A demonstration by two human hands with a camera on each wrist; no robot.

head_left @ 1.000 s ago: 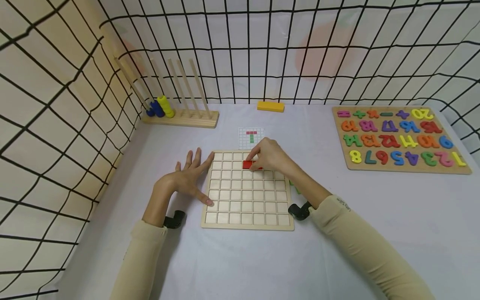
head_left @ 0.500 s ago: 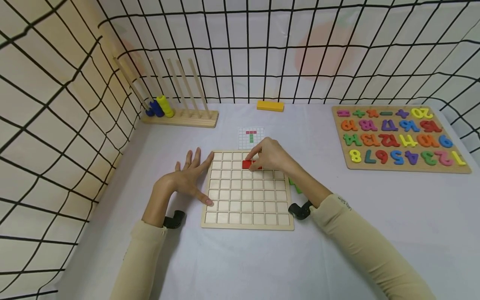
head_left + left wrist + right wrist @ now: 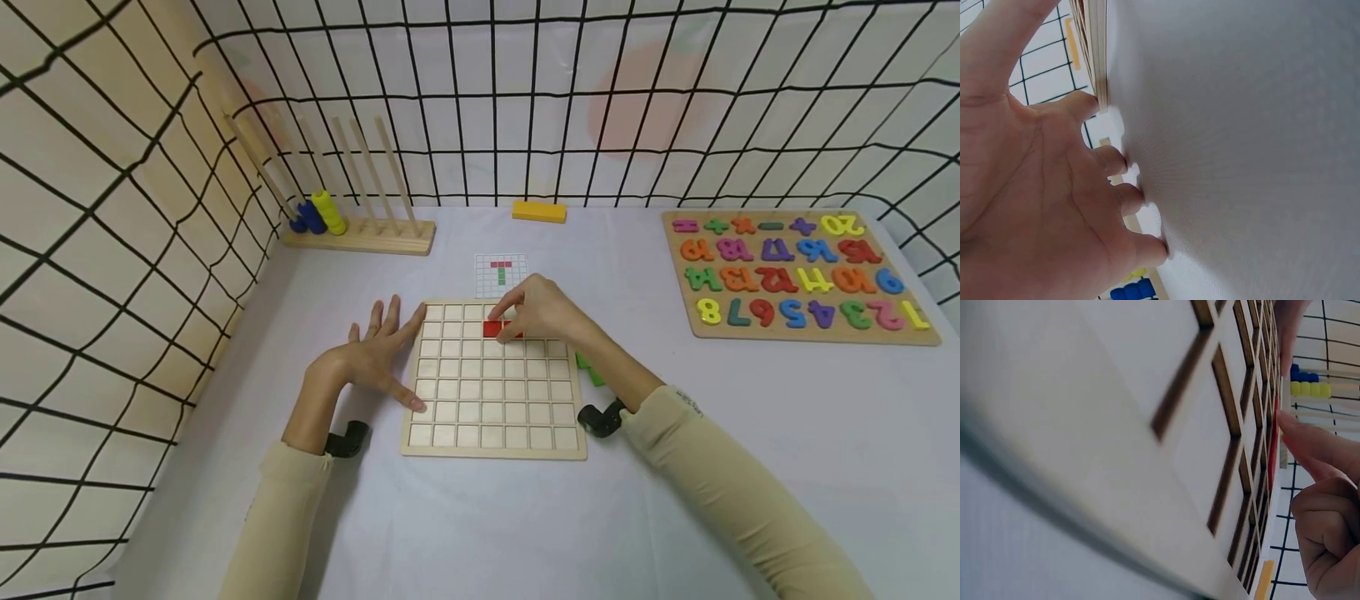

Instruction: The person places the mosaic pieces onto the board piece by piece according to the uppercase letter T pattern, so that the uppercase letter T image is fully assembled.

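Observation:
A square wooden grid board (image 3: 495, 454) lies on the white cloth. Spread along its left edge, my left hand (image 3: 369, 357) touches the rim with thumb and index finger; its other fingertips rest on the cloth, as the left wrist view shows. A flat red bar-shaped piece (image 3: 491, 329) lies across cells in an upper row of the board. Thumb and index finger of my right hand (image 3: 542, 310) pinch it, covering its middle; the other fingers are curled in the right wrist view. Green pieces (image 3: 596, 377) lie at the board's right edge, partly hidden by my right forearm.
Beyond the board lies a small card (image 3: 501, 275) with a red and green T pattern. A peg stand (image 3: 390, 240) with blue and yellow beads stands back left, a yellow block (image 3: 539, 212) at the back, a number puzzle (image 3: 810, 333) at right. Black netting (image 3: 491, 100) surrounds the table.
Both hands and the red piece keep their places on the board. The whole head view shifts very slightly.

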